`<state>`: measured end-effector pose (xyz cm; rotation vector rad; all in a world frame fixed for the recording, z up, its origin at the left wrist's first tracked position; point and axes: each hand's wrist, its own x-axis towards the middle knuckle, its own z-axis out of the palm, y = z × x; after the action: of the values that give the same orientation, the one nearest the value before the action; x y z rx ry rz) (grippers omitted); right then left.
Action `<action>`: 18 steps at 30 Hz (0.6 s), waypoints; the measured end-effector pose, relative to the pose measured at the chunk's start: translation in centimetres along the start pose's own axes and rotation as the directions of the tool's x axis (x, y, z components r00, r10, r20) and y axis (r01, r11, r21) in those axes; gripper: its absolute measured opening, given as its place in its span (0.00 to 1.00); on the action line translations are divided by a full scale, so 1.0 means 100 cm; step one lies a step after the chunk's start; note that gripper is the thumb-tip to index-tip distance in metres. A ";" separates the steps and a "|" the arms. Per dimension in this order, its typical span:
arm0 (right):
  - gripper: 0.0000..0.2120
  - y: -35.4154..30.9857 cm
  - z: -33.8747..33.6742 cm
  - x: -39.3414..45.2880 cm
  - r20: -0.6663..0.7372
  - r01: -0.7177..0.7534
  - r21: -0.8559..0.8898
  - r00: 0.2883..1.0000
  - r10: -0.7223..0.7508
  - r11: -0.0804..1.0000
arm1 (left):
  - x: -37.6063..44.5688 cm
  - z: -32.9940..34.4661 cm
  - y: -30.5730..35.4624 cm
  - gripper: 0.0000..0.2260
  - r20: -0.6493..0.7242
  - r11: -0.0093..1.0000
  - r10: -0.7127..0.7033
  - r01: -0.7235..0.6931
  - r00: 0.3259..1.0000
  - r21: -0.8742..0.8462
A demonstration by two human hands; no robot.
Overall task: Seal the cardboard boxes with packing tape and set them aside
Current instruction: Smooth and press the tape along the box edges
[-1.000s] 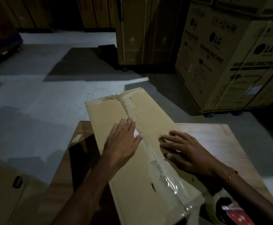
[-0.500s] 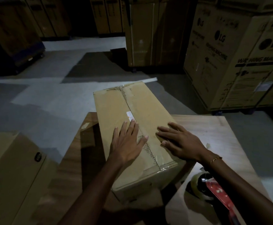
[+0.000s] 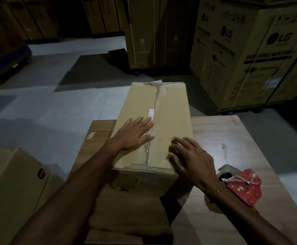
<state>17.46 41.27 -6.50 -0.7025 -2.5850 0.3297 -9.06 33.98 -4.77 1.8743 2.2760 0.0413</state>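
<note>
Wooden table [image 3: 232, 138] under taped, closed cardboard box [image 3: 172, 110].

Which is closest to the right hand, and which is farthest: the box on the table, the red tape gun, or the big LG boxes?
From the right hand:
1. Box: under its fingers, touching.
2. Tape gun: on the table beside the wrist, right.
3. LG boxes: on the floor, far back right.
</note>
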 end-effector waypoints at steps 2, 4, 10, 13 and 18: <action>0.21 -0.005 0.005 0.000 -0.044 -0.008 -0.045 0.999 0.006 0.999 | -0.008 -0.002 0.006 0.28 -0.016 1.000 -0.022 0.022 1.000 -0.007; 0.24 -0.003 0.008 0.000 -0.034 0.010 -0.008 0.999 -0.010 1.000 | -0.023 -0.001 0.012 0.25 -0.071 0.998 -0.057 0.055 0.996 -0.029; 0.34 0.002 0.007 -0.003 0.161 0.173 0.029 0.971 -0.175 0.985 | -0.110 0.032 0.005 0.22 -0.327 0.869 -0.449 0.322 0.831 -0.375; 0.37 -0.004 0.006 -0.005 0.225 0.113 -0.002 0.968 -0.110 0.994 | -0.137 0.052 0.004 0.25 -0.292 0.740 -0.531 0.268 0.795 -0.617; 0.40 -0.020 0.005 -0.025 0.218 0.011 -0.044 0.976 -0.002 0.999 | -0.135 0.061 0.000 0.25 -0.302 0.667 -0.517 0.156 0.801 -0.728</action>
<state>18.31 38.15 -7.18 -0.7086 -2.8091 0.3658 -5.59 20.25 -9.00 1.0799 2.3777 1.2517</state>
